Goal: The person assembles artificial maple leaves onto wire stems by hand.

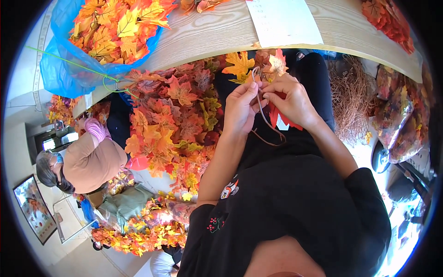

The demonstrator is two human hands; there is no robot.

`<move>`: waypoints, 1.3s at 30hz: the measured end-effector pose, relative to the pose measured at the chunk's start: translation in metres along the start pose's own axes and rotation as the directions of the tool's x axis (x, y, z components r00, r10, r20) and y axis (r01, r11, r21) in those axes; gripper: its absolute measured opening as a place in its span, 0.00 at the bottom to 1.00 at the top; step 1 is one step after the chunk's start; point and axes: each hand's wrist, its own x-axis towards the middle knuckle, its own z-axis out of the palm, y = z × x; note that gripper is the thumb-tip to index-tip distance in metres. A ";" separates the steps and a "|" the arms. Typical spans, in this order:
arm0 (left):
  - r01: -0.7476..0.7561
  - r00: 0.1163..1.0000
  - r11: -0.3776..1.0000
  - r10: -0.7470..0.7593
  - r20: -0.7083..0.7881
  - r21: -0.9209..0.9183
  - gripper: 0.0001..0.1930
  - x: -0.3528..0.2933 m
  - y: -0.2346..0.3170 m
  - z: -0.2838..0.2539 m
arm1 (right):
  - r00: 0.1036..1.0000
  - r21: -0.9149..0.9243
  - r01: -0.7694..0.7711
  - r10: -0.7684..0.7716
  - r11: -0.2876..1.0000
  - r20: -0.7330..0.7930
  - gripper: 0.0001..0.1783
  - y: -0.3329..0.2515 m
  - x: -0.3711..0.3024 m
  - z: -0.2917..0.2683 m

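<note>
My left hand (241, 107) and my right hand (290, 99) are close together above my lap, just below the table edge. Both have their fingers pinched on a thin brown cord (264, 113), which loops up over the fingertips and hangs in a curve toward my shirt. Around the fingers are artificial maple leaves: a yellow one (240, 66) beyond my left hand and a pale orange one (278, 63) beyond my right. A red leaf (290, 121) shows beneath my right hand. Exactly where cord and leaves meet is hidden by the fingers.
A blue plastic bag (64, 57) of orange leaves sits on the wooden table (207, 34), near a paper sheet (286, 21). Leaf garlands (161, 124) hang at my left. Tangled brown cords (350, 97) and bagged leaves (397, 115) are at right. Another person (94, 159) sits at far left.
</note>
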 end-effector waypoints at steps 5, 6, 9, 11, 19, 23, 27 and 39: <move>-0.029 1.000 0.998 0.029 0.000 0.053 0.11 -0.001 -0.002 0.000 | 0.999 0.032 -0.032 0.032 0.999 0.015 0.04 0.004 -0.002 0.001; -0.044 0.999 0.996 0.043 0.011 0.071 0.11 -0.001 -0.002 0.001 | 0.999 0.041 -0.041 0.041 0.998 0.019 0.05 0.004 -0.002 0.000; -0.062 0.998 0.993 0.061 0.013 0.100 0.09 -0.003 -0.003 0.003 | 0.992 0.062 -0.124 0.122 0.990 0.022 0.04 0.000 -0.003 -0.001; -0.049 0.999 0.996 0.048 0.012 0.070 0.09 -0.001 -0.002 0.002 | 0.997 0.053 -0.063 0.061 0.997 0.036 0.04 0.003 0.000 -0.003; -0.024 1.000 0.998 0.023 0.018 0.066 0.09 0.000 0.000 0.003 | 0.999 0.057 0.017 -0.020 0.998 0.045 0.05 0.006 0.002 -0.005; -0.073 0.997 0.992 0.072 0.014 0.103 0.09 -0.002 -0.001 0.006 | 1.000 0.068 -0.010 0.009 0.998 0.021 0.04 0.000 0.002 -0.006; -0.110 0.994 0.981 0.111 0.003 0.162 0.09 -0.002 -0.007 0.006 | 0.997 0.076 -0.083 0.083 0.994 0.003 0.04 0.001 -0.001 -0.003; -0.147 0.982 0.974 0.164 -0.091 0.171 0.08 -0.003 -0.027 0.005 | 0.961 0.200 -0.273 0.277 0.941 0.011 0.07 0.005 -0.002 0.009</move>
